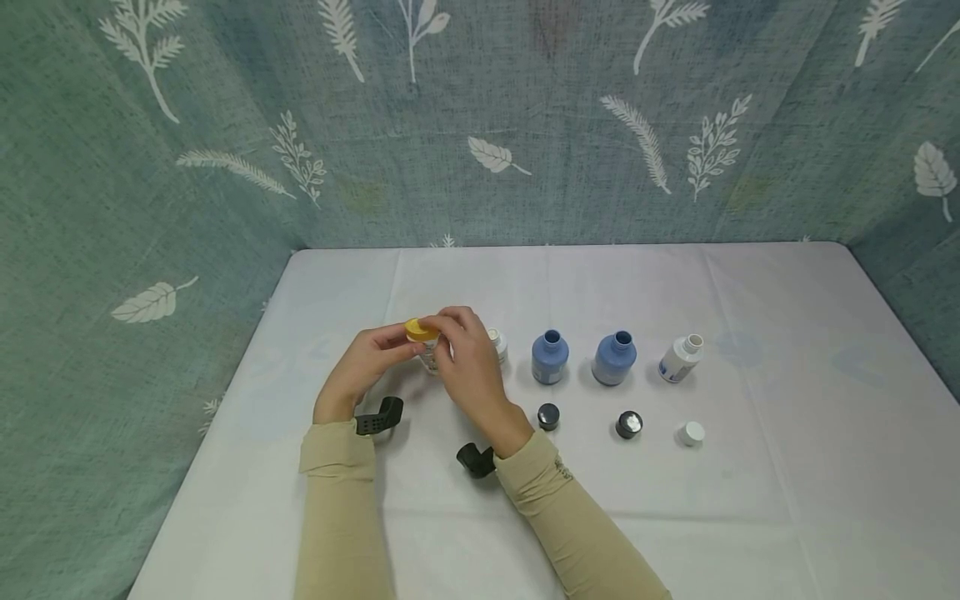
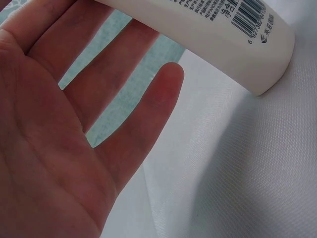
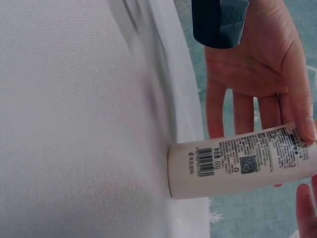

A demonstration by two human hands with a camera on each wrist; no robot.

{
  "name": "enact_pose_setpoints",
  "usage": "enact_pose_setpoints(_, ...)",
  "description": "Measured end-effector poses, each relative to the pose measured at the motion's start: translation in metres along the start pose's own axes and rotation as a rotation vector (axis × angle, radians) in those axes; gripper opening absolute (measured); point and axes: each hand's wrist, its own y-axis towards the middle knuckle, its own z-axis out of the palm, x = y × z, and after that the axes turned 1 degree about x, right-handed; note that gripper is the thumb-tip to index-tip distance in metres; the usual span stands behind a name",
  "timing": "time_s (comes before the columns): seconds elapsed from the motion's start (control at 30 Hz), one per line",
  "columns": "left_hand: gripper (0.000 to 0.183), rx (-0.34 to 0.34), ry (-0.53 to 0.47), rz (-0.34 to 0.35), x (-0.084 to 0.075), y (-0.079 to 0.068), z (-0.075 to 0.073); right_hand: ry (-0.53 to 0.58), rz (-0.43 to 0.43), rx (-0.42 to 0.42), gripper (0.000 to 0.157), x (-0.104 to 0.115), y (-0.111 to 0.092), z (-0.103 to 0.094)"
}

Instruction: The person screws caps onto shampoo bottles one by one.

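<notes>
Thumb and forefinger of the left hand (image 1: pixel 358 371) pinched the upper part of a printed white bottle (image 3: pixel 225 166), its other fingers spread wide and nearly straight. That smooth, tapering bottle stood near the worktop's (image 1: pixel 450 542) left side, long axis close to vertical, capped end up, base toward the woven white cloth; whether it touched was unclear. At its top sat a round yellow cap (image 1: pixel 420 331), gripped between the curled fingers and thumb of the right hand (image 1: pixel 474 367).

Just beyond that hand, one white bottle (image 1: pixel 496 343) was partly hidden. Rightward stood two round-shouldered blue bottles (image 1: pixel 550 358) (image 1: pixel 613 360), dark-mouthed and upright, then a slimmer white bottle with blue marks (image 1: pixel 681 358), uncapped: five bottles in sight. Nearer the person lay three short, cylindrical caps, well apart: two glossy black caps (image 1: pixel 548 417) (image 1: pixel 628 425), then one white cap (image 1: pixel 691 433).
</notes>
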Motion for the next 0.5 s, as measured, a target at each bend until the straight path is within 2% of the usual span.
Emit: enact_pose_setpoints(0.5,0.048,0.002,-0.006,-0.019,-0.0019,-0.0008,0.0003,0.014,-0.009,-0.013,0.022,-0.0017,-0.0007,0.0009)
